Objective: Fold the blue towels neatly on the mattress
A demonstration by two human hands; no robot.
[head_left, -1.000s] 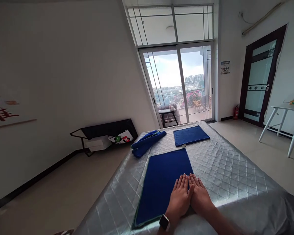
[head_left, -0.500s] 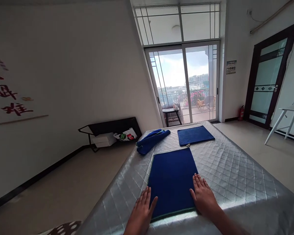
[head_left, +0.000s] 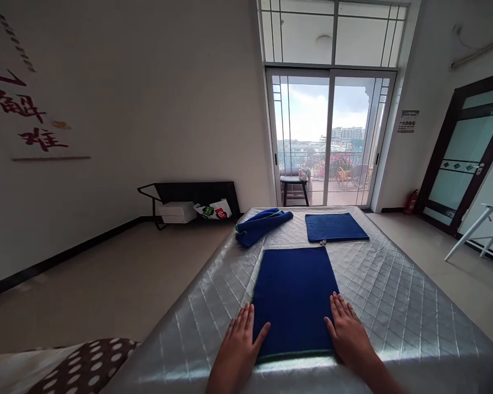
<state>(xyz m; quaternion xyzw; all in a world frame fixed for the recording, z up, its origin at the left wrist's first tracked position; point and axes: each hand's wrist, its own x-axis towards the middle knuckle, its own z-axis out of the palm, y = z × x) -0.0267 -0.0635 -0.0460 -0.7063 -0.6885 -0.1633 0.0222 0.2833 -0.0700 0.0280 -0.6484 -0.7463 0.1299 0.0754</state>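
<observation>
A blue cloth [head_left: 294, 298] with a green-stitched edge lies flat and smooth on the silver quilted mattress [head_left: 394, 306]. My left hand [head_left: 239, 342] rests along its left edge, fingers stretched out and thumb on the cloth. Along the right edge lies my right hand [head_left: 349, 328], also flat, with its thumb over the cloth. Neither hand grips anything. Beyond it, to the right, is a flat folded blue cloth [head_left: 337, 227] with a small pale tag. Another blue cloth [head_left: 263, 224] lies loosely crumpled at the far left.
A black rack [head_left: 193, 191] with a white box [head_left: 178, 212] and a printed bag [head_left: 213, 210] stands by the left wall. Brown dotted fabric [head_left: 92, 364] shows at bottom left. A white table [head_left: 476, 235] stands right, near a fire extinguisher [head_left: 411, 202]. Sliding glass doors [head_left: 299, 131] are ahead.
The camera view has tilted and shifted, so the room appears moved to the right. Both hands stay flat at the cloth's sides, and the cloths lie as before.
</observation>
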